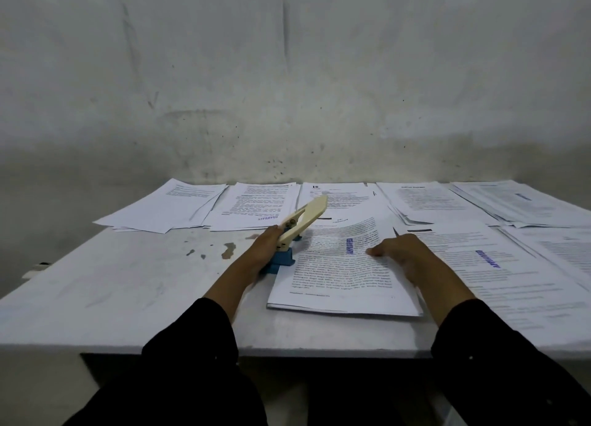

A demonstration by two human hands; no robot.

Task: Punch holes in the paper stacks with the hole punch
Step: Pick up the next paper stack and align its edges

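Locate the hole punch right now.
Head view, centre of the table: the hole punch sits at the left edge of the near paper stack, its cream lever raised, with the left hand against it.

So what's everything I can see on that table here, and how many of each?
Hole punch: one, cream lever raised, blue base, mid-table at the front stack's left edge.
Front paper stack: one, white printed sheets with a blue stamp, near the front edge.
Other paper stacks: roughly seven, white, along the back and right; exact count unclear.
Table: one, white, scuffed.
Wall: grey, stained, behind.
Left hand: grips the punch.
Right hand: rests on the front stack.
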